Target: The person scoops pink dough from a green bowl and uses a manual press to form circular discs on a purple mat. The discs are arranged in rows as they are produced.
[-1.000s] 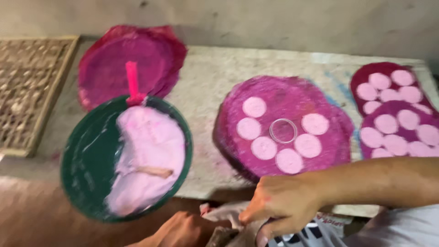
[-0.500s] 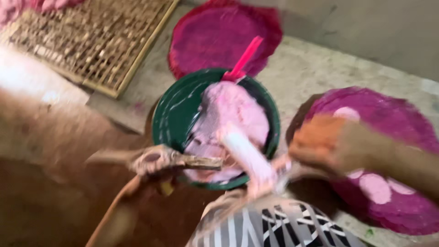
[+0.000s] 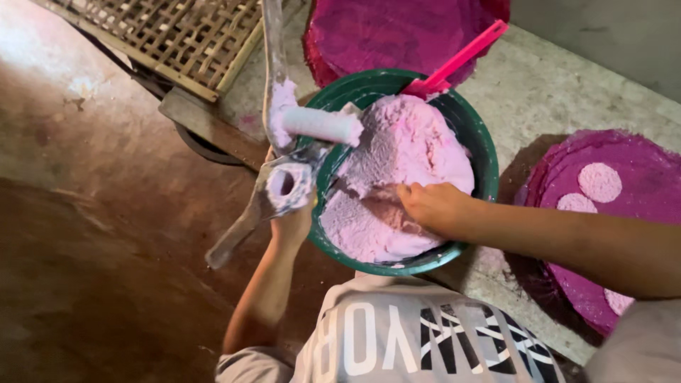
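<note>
A green bowl (image 3: 484,152) holds a large mound of pale pink dough (image 3: 408,145). My right hand (image 3: 433,206) reaches in from the right, and its curled fingers dig into the near side of the dough. At the bowl's left rim my left hand (image 3: 291,221) grips a hinged metal press (image 3: 286,186), which is swung open. The press's plunger (image 3: 323,125) and cup are smeared with pink dough. One handle points up and the other down to the left. A pink spatula (image 3: 464,53) stands in the far side of the dough.
The bowl sits on a concrete slab (image 3: 589,92). A magenta mat (image 3: 397,32) lies behind it, and another mat (image 3: 624,170) with pale pink discs (image 3: 599,182) lies at the right. A woven bamboo tray (image 3: 177,28) is at the upper left, above a brown floor (image 3: 92,213).
My right hand has moved from above the mat at the right into the dough. My left hand has lifted the press beside the bowl and it now stands open. The view has shifted left.
</note>
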